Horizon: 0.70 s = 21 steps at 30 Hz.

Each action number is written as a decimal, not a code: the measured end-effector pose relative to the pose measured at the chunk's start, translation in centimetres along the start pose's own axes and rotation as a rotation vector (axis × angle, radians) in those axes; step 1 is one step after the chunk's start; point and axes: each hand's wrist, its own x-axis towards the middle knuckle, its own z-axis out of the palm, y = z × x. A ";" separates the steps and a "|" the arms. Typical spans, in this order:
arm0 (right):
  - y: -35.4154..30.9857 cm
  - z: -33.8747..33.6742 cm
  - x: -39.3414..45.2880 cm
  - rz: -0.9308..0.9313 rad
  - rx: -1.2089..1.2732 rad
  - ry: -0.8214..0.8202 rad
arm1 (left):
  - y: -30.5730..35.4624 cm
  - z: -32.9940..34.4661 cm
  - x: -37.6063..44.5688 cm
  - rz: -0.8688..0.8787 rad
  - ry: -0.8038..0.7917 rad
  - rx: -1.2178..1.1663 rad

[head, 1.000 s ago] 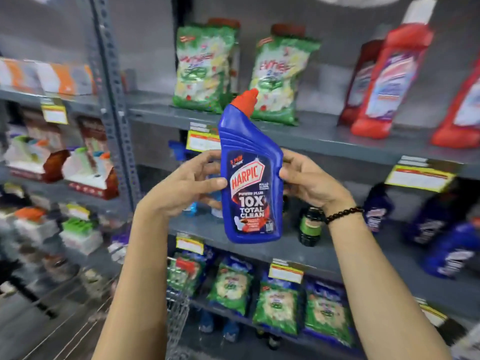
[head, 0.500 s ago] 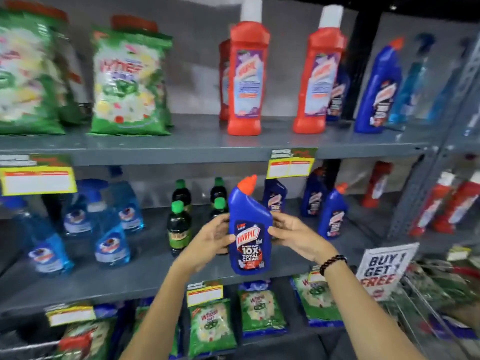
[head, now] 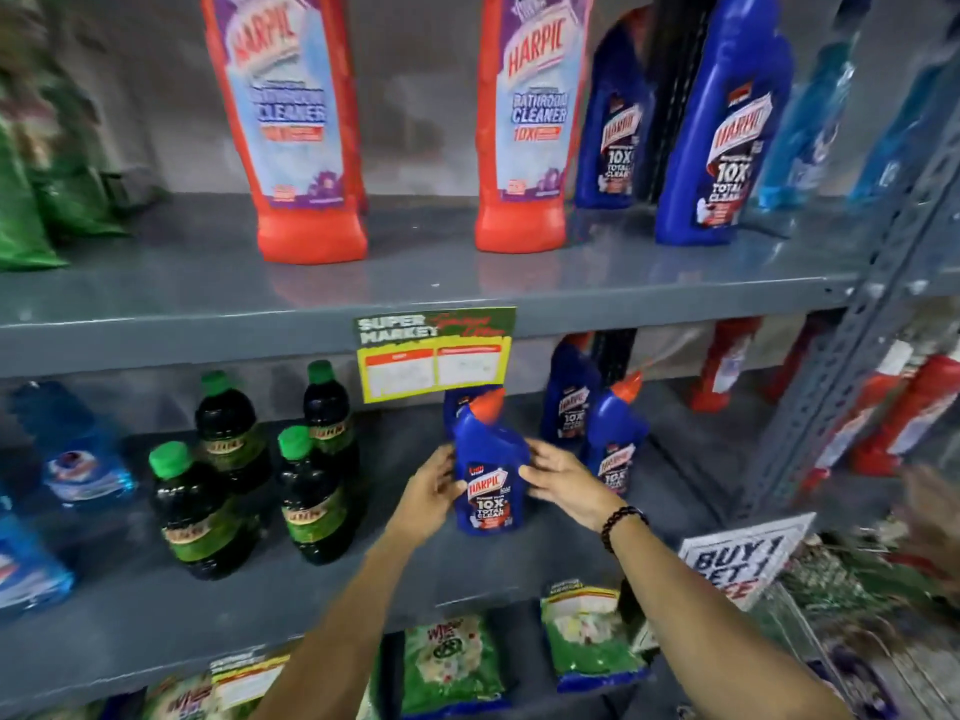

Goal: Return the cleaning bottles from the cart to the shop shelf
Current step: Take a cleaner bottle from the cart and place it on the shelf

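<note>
Both your hands clasp the blue bottle point(head: 488, 475) upright on the middle shelf point(head: 363, 579): left hand point(head: 431, 493) and right hand point(head: 563, 480) flank its label. Green-capped bottles point(head: 306, 491) stand left of your grip, more blue ones point(head: 615, 433) just right.

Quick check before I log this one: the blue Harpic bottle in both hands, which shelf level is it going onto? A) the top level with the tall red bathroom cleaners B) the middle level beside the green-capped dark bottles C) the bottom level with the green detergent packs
B: the blue Harpic bottle, held between the left hand and right hand, stands at the middle shelf, right of the green-capped dark bottles.
</note>
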 end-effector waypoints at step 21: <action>9.0 -1.1 -3.8 -0.091 -0.348 0.756 | -5.6 8.7 -2.7 -0.213 0.519 0.281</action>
